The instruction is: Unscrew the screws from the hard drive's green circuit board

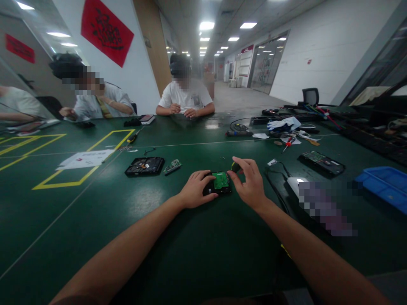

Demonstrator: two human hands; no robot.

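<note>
A hard drive lies on the green table in front of me, its green circuit board facing up. My left hand grips the drive from its left side, thumb along the near edge and fingers over the far edge. Just right of the board, my right hand pinches a screwdriver by its black and yellow handle. The screwdriver's tip is too small to make out. Left of the drive sit an opened hard drive and a loose circuit board.
To the right lie another hard drive, a blue plastic bin, a white device with a cable and a red screwdriver. A yellow-handled screwdriver and paper sheet are farther left. Co-workers sit across the table.
</note>
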